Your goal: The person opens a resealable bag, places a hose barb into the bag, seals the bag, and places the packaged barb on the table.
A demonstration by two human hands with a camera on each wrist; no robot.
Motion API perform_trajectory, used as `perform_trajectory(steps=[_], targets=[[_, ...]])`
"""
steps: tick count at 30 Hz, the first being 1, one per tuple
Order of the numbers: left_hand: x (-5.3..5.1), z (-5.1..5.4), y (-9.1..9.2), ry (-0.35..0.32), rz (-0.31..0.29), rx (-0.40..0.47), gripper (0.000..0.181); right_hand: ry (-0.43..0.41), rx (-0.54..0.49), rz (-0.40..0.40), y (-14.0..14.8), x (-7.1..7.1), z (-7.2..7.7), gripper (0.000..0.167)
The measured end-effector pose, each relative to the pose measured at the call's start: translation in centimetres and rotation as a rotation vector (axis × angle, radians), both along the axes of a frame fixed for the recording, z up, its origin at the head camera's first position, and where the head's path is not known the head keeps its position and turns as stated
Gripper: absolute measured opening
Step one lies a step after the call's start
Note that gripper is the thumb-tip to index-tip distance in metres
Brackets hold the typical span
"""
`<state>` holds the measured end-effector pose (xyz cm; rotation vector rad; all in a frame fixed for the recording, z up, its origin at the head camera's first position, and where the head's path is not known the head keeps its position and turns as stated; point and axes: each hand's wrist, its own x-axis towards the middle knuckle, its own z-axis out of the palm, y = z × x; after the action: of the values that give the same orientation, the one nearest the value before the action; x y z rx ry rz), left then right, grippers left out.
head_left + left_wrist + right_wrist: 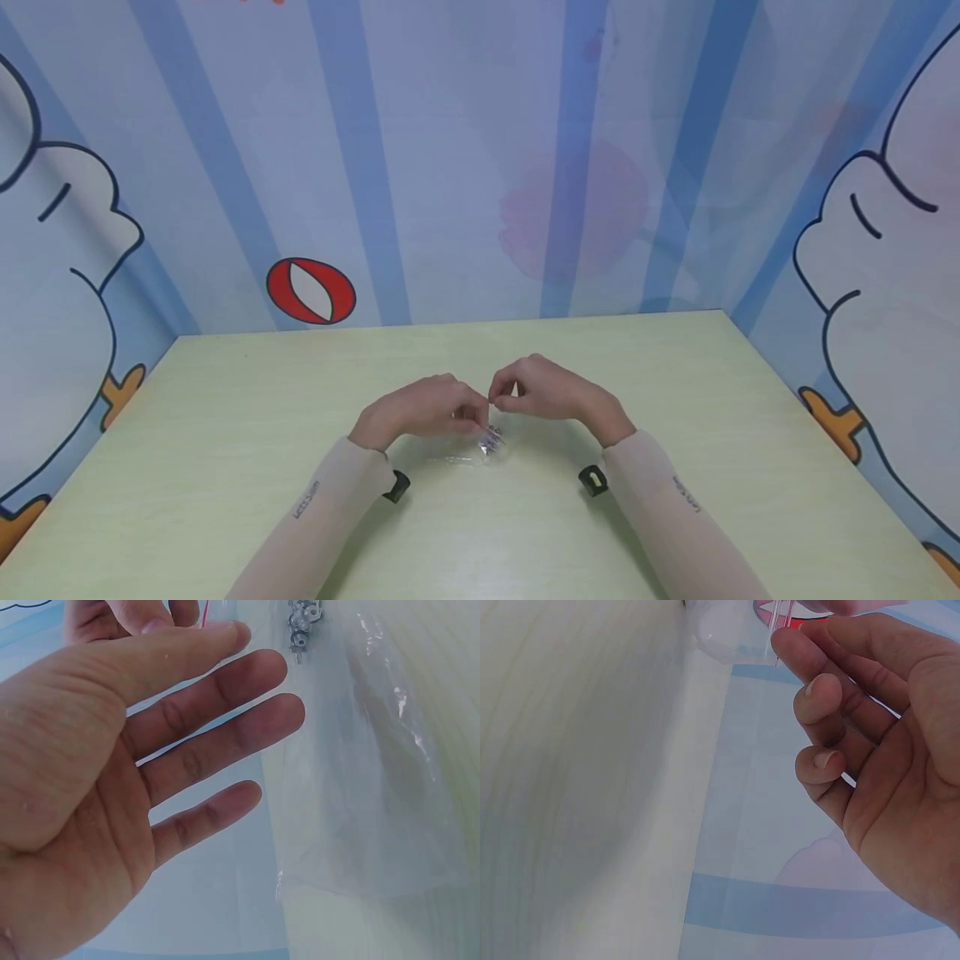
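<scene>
A clear plastic bag (463, 457) with a thin red line along its upper edge hangs just above the table, below both hands. Inside it is a small cluster of shiny metal parts (304, 621), too small in the head view to tell apart. My left hand (435, 405) pinches the bag's top edge between thumb and index finger, the other fingers held loosely apart. Close beside it, my right hand (551, 388) pinches the same edge with thumb and index fingertips; its remaining fingers are bent. In the right wrist view only a corner of the bag (724, 634) shows.
A pale wood-grain table (262, 433) lies under both arms. Behind it stands a blue striped backdrop (465, 167) with a printed red and white ball (337, 292). Dark clips (592, 481) sit at both sleeve cuffs.
</scene>
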<state>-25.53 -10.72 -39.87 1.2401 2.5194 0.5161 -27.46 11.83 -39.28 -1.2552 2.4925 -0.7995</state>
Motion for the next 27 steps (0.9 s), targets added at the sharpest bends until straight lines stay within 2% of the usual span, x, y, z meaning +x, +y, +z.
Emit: perform_trajectory(steps=[9,27], targets=[[0.3,0.3,0.1,0.048,0.012,0.01,0.006,-0.039,-0.003,0.016,0.1,0.2,0.4,0.02],[0.2,1.1,-0.3,0.181,0.071,0.016,0.004,-0.028,0.0,0.028,0.0,0.6,0.8,0.017]])
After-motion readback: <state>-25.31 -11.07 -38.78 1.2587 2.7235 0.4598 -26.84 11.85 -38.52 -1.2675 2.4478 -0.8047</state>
